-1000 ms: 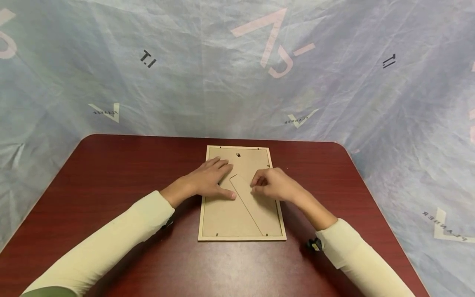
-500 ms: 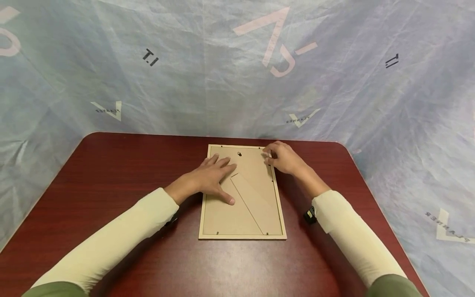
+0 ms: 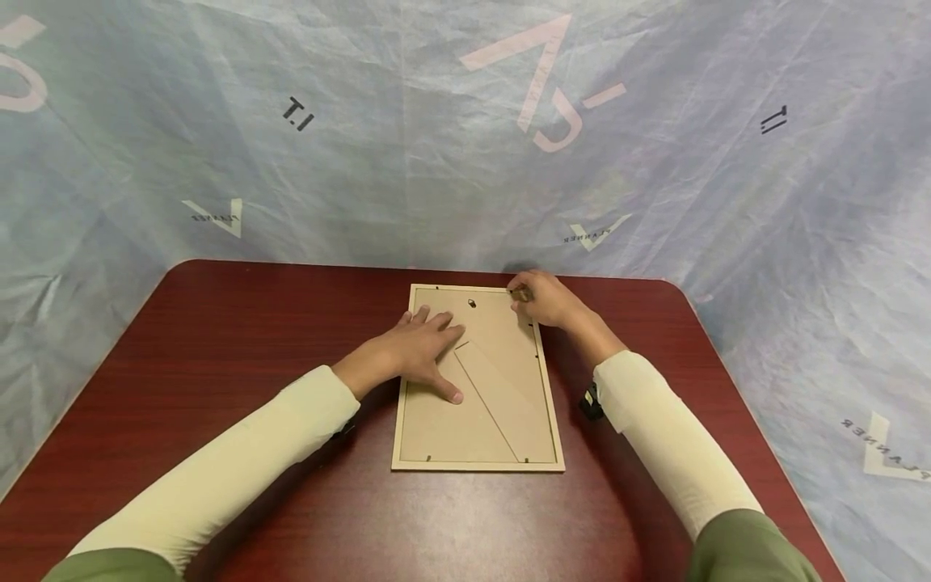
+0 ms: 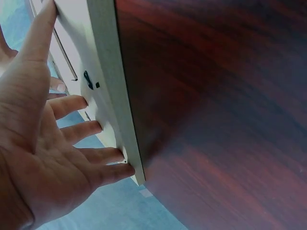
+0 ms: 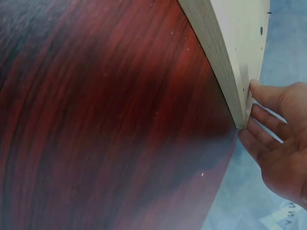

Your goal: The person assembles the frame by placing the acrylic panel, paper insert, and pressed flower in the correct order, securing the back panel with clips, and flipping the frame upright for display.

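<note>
A picture frame (image 3: pixel 502 404) with a pale wooden rim lies back side up on the table. Its beige backing board has a slanting easel leg outlined in it, a small dark hanger (image 3: pixel 472 303) near the top, and small dark tabs along the rim. My left hand (image 3: pixel 425 347) rests on the board's left half with fingers spread, the fingertips touching it in the left wrist view. At the top right corner my right hand (image 3: pixel 545 301) pinches the frame's edge by a tab, thumb (image 5: pixel 268 93) on the back, fingers against the outer side.
The dark red table (image 3: pixel 276 323) reaches out on both sides of the frame. Grey-blue sheeting (image 3: pixel 407 145) with printed letters hangs behind and beside it. Each wrist wears a small black device, the right one (image 3: pixel 591 402) showing more clearly.
My right hand has moved from over the middle of the board up to the top right corner. The left hand has stayed on the board, its fingers a little more spread.
</note>
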Motion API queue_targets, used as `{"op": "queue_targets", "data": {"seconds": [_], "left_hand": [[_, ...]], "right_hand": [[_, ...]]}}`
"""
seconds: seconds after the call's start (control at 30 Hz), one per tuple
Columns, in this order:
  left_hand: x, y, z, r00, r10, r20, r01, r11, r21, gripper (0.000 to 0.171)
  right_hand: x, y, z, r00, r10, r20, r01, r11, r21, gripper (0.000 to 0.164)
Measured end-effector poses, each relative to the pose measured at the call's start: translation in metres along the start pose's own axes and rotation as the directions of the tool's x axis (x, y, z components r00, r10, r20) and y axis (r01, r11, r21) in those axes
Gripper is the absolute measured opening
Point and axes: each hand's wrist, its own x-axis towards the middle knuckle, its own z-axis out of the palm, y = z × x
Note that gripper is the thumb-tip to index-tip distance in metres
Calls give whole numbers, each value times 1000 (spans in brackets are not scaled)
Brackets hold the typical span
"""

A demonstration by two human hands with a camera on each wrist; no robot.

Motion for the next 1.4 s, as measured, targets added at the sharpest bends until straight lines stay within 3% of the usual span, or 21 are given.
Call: {"op": "queue_targets", "data": {"seconds": [0.3,0.57,0.63,0.73,0.9,1.07,1.17,1.4], "left_hand": [[5,-1,0,1000,8,5,-8,1000,-5,132],[53,-40,36,1000,31,-6,-30,999,39,165],[59,-44,40,1000,26,-4,-25,998,54,169],[54,-38,35,1000,15,3,-16,998,53,162],[28,-9,8,999,8,44,-9,999,36,143],[13,7,-8,997,0,75,-4,999,42,136],[12,7,-10,997,-4,73,0,999,50,135],[20,-2,0,998,13,59,-16,998,56,141]], "right_hand": [[5,-2,-4,998,47,44,-47,999,-4,42],[2,-10,-5,999,12,44,-8,995,-102,39],[2,-8,-3,999,-10,32,13,994,-105,37],[14,14,6,999,-52,12,53,994,-100,35],[27,43,19,993,-108,-42,102,986,-130,28],[6,12,9,983,-176,-44,166,970,-178,11],[-2,-3,4,980,-198,-15,190,955,-226,14],[-4,-9,4,990,-137,27,139,955,-262,24]]}}
